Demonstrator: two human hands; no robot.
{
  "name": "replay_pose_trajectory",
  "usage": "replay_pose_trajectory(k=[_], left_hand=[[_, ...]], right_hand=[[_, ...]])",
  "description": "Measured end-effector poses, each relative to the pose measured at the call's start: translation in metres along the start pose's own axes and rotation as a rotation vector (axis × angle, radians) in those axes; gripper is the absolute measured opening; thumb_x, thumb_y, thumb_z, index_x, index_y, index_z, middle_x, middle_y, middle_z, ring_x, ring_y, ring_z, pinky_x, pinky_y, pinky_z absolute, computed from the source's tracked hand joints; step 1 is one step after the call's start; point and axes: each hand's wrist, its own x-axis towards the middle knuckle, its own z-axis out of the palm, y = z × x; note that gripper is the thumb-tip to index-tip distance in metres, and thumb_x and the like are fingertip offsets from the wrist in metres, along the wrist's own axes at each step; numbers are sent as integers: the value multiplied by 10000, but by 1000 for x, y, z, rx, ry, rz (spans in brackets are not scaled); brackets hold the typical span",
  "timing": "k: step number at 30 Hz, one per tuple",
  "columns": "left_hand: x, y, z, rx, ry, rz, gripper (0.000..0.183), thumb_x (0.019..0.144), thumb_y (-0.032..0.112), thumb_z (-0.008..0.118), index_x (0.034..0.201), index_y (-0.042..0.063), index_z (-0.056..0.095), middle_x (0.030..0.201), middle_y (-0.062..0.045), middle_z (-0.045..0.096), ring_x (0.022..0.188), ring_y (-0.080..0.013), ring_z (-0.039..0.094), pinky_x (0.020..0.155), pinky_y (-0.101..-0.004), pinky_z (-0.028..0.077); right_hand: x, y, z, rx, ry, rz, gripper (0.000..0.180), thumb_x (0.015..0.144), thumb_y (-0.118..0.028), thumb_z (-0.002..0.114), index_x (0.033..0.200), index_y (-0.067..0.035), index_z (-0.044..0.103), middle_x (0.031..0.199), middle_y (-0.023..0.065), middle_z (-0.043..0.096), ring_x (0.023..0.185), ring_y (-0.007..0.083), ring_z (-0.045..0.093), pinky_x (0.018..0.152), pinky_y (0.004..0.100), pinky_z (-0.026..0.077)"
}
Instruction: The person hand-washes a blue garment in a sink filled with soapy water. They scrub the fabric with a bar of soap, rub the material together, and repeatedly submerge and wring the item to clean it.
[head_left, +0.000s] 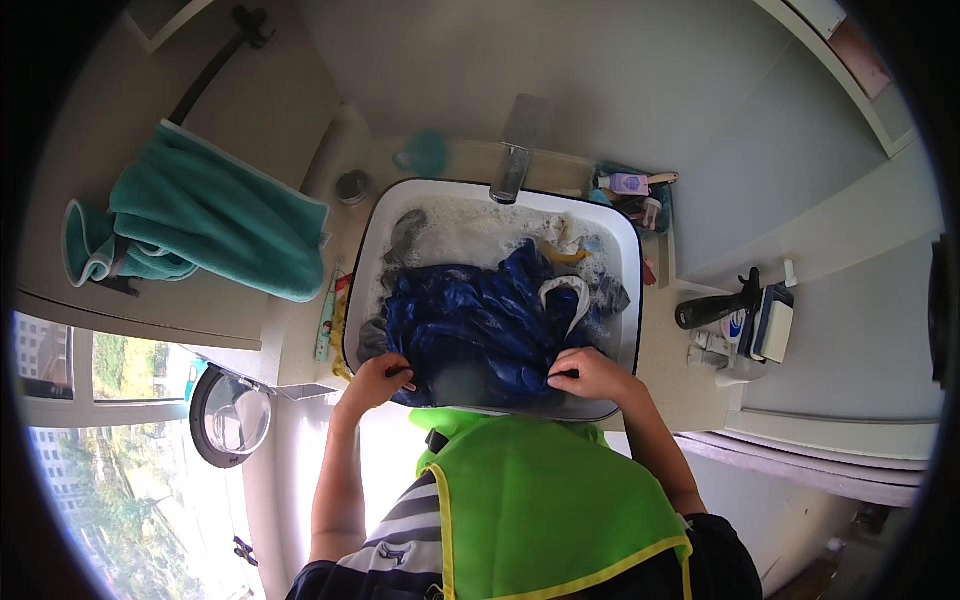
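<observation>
A wet dark blue garment (472, 315) with a white trim loop spreads across a white washbasin (628, 337) with a dark rim. Soapy water (465, 229) fills the basin around it. My left hand (382, 381) pinches the garment's near left edge at the basin's front rim. On the right, my right hand (589, 373) grips the near right part of the same cloth between thumb and fingers. Grey cloth pieces (406, 234) lie in the suds on the left. White and yellow cloth (566, 251) shows at the back right.
A chrome faucet (514, 169) overhangs the basin's back rim. Right of it stands a bin of toiletries (634, 196); a black bottle-like item (709, 309) is farther right. Teal towels (225, 217) hang at left, above a toothbrush (327, 319). An open washing-machine door (232, 420) stands lower left.
</observation>
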Motion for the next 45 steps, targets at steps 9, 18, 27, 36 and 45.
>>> replay_pose_trajectory(k=[9, 18, 27, 36, 45], left_hand=[[41, 73, 44, 862, 219, 376, 160, 769, 189, 654, 787, 31, 674, 795, -144, 612, 810, -329, 586, 789, -413, 455], [196, 113, 158, 1021, 117, 691, 383, 752, 299, 675, 1052, 77, 590, 1146, -128, 529, 1111, -290, 499, 910, -432, 424], [181, 125, 75, 858, 59, 508, 211, 766, 133, 517, 917, 82, 657, 905, -192, 633, 874, -341, 602, 783, -401, 485], [114, 212, -12, 295, 158, 437, 245, 749, 134, 470, 883, -30, 593, 863, -153, 614, 859, -281, 555, 787, -322, 424], [-18, 298, -63, -365, 145, 259, 281, 824, 278, 547, 916, 24, 621, 733, -40, 596, 534, -93, 550, 462, -207, 446]], right_hand=[[-12, 40, 6, 57, 581, 353, 249, 814, -256, 688, 799, -16, 625, 719, 117, 646, 640, 217, 625, 593, 298, 477], [-3, 58, 43, -741, 569, 557, 577, 717, -470, 705, 929, 32, 518, 841, 211, 585, 827, 375, 583, 721, 430, 482], [-18, 50, -5, 54, 745, 571, 268, 834, -207, 558, 1037, -32, 553, 860, 184, 625, 766, 326, 616, 697, 393, 479], [22, -44, -98, 439, 945, -23, 148, 884, -104, 530, 1002, -19, 555, 781, -30, 497, 703, 52, 415, 636, 201, 347], [15, -179, -160, 810, 700, -300, 245, 849, -107, 539, 1056, 21, 565, 921, 66, 632, 829, 125, 596, 748, 245, 478]])
